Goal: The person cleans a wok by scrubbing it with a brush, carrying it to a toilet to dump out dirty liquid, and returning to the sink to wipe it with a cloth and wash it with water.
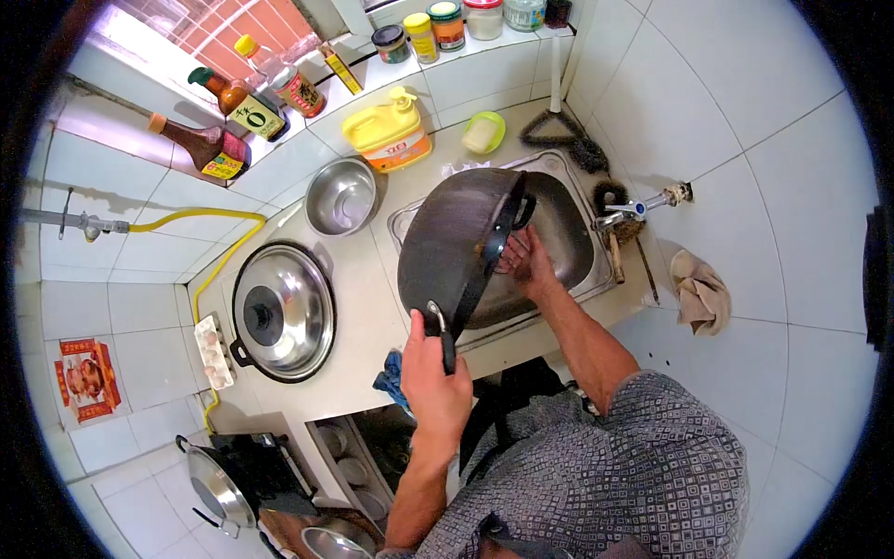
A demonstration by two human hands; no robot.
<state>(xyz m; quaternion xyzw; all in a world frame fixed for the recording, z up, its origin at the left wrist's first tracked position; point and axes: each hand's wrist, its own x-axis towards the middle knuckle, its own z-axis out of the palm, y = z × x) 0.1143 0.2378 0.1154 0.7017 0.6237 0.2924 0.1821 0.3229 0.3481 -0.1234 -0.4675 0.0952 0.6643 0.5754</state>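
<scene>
A dark wok (447, 238) is tipped on its side over the stainless steel sink (582, 219), its outer wall facing up and left. My left hand (438, 382) is wrapped round the wok's long black handle (448, 349). By the wok's mouth, below its small loop handle (525, 211), is my right hand (526, 261), its fingers loosely apart and reaching toward the inside. The rim hides part of these fingers, and nothing shows in them. A metal faucet (643, 210) juts from the wall to the right of the sink.
On the counter are a steel bowl (341, 197), a lidded pan (283, 312), a yellow detergent jug (388, 132) and soap on a green dish (483, 132). Bottles and jars line the ledge. Brushes (587, 154) stand near the faucet; a cloth (700, 291) hangs on the wall.
</scene>
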